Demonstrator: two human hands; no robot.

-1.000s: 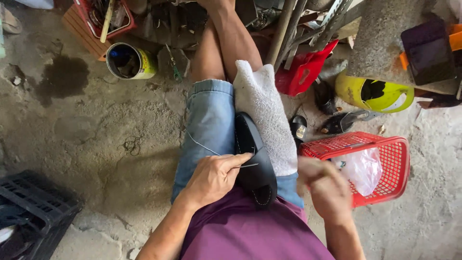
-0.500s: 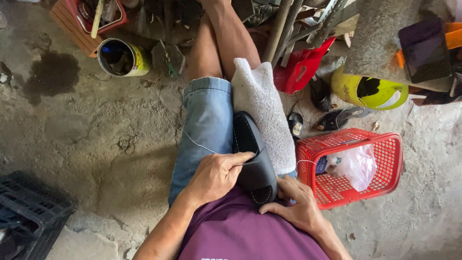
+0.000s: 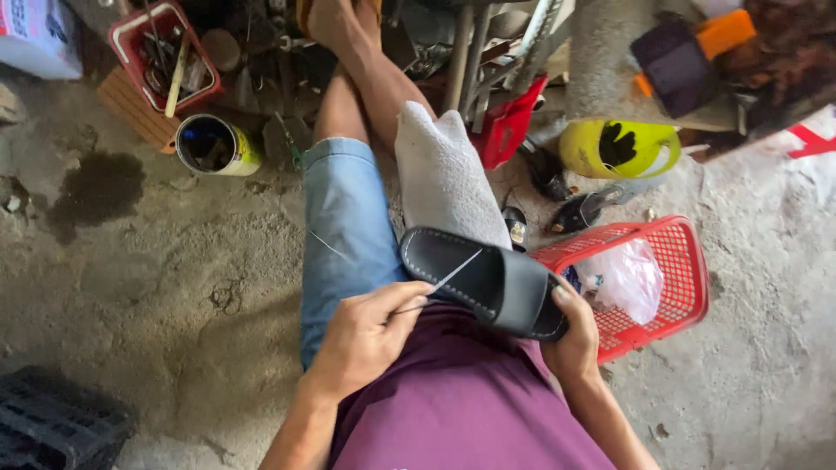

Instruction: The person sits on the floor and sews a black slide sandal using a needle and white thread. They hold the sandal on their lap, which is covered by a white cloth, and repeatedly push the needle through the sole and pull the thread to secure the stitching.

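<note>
On the person's lap, across a grey cloth spread over the right thigh, lay one black sandal, a slide with a broad strap and a row of pale stitches along the sole edge. The right hand was cupped round the strap end, thumb on top, holding it steady. The left hand was closed, fingers pinching a thin needle whose tip rested on the sole near the stitching; a fine thread trailed away over the denim shorts.

The sandal looked light and fairly stiff in the sole, with a softer, bendable strap. Its surface seemed smooth, perhaps a little slick, so a grip round the strap or the sole edge would likely hold best, much as the right hand had it. The needle seemed slim and easy to drop, calling for a tight pinch. Nothing here looked fragile.

Counted: one sandal on the lap, one needle, one thread, one cloth. On the concrete floor stood one red basket with a clear plastic bag inside, one open tin, one yellow jug, one small red tray of tools, and one dark crate at the lower left. Other dark shoes lay near the jug, too jumbled to count surely.
</note>
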